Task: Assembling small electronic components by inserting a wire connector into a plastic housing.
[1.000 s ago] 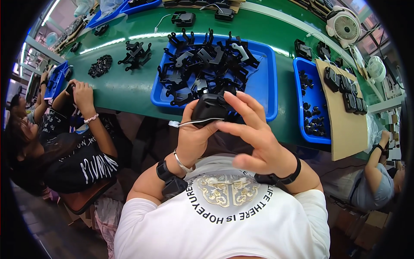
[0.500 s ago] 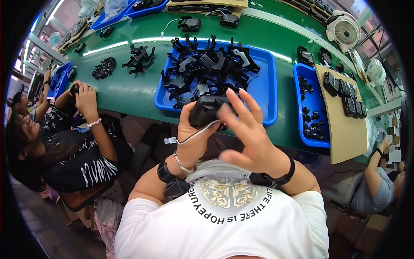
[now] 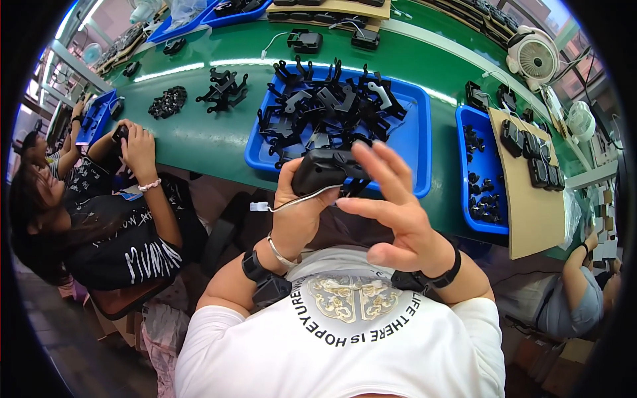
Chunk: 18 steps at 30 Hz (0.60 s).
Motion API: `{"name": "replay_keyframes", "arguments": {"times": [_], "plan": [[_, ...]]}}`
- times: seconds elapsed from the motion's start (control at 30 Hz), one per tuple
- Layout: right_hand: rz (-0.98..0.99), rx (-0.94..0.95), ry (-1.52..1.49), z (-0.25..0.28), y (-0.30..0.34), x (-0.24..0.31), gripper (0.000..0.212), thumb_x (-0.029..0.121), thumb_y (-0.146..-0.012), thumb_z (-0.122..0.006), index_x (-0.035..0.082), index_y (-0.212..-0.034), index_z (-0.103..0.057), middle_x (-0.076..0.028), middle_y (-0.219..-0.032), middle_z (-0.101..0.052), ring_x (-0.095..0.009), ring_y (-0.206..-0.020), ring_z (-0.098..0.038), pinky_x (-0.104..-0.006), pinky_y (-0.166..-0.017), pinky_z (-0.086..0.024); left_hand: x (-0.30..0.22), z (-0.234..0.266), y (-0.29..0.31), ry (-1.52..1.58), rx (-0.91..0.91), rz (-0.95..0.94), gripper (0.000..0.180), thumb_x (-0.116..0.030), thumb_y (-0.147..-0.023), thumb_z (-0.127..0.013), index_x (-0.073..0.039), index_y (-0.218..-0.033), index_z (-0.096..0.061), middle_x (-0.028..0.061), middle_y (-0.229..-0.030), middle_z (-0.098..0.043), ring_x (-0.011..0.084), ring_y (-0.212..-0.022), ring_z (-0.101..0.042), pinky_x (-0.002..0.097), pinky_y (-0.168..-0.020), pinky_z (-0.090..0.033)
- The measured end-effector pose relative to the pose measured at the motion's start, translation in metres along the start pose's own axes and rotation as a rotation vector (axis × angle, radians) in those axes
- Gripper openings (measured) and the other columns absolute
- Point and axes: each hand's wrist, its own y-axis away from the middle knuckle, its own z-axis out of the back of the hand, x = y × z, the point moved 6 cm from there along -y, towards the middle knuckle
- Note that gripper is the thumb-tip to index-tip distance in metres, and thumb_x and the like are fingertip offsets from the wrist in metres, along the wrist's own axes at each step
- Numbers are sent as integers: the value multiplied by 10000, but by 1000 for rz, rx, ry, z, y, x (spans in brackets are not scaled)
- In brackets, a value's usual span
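My left hand is closed round a black plastic housing, held up before the near edge of the bench. A pale cable comes out of the housing and crosses my fingers, ending in a small white connector. Beside the housing my right hand is open, its fingers spread; the fingertips are close to the housing, and I cannot tell whether they touch it. Behind both hands, a blue tray holds a heap of black plastic brackets.
The green bench carries small black parts and loose brackets at the left. At the right are a blue bin and cardboard with black housings. Co-workers sit on both sides; a fan stands far right.
My right hand has shifted slightly right and down, its thumb moving away from the housing. The left hand keeps its hold. The whole view has shifted a little.
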Motion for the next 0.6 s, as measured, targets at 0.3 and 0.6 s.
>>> {"name": "replay_keyframes", "arguments": {"times": [0.3, 0.6], "plan": [[13, -13, 27, 2, -3, -5, 568, 405, -854, -493, 39, -1288, -477, -217, -1427, -297, -405, -1324, -231, -458, -1078, -154, -5, -6, -2, -34, 32, -45, 512, 140, -769, -603, -82, -1182, -397, 99, -1080, -574, 183, -968, -597, 311, -798, -537], [-14, 34, -103, -6, 0, 3, 578, 442, -843, -554, 7, -1221, -518, -220, -1408, -322, -412, -1301, -253, -464, -1049, -196, 1, -3, -1, 38, -9, 10, 482, 125, -779, -604, -70, -1168, -397, 103, -1095, -568, 191, -976, -595, 317, -803, -536]]}}
